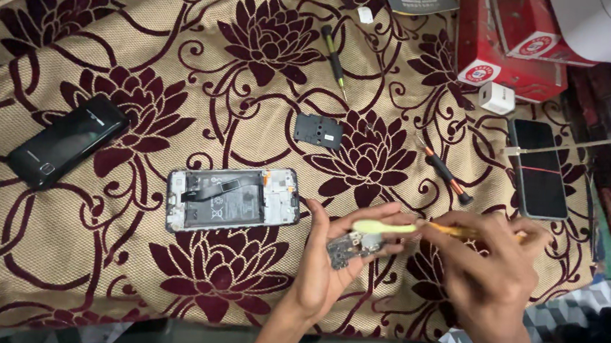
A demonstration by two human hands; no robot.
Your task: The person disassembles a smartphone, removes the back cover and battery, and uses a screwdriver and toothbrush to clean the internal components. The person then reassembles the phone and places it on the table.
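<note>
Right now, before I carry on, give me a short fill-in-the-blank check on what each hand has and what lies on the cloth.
1. The left hand holds a small circuit ____.
2. The right hand works a yellow ____ over it.
3. The opened phone lies to the ____ of the left hand.
4. The small black cover plate lies on the floral ____.

Missing words: board; brush; left; cloth

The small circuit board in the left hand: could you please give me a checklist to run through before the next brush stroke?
1. Small circuit board gripped by the left hand: ok.
2. Brush head resting over the board: ok.
3. Right hand gripping the brush handle: ok.
4. Board free of dust: cannot tell, too small.
5. Opened phone lying apart from the hands: ok.
6. Two screwdrivers, and, away from the hands: ok.
</note>
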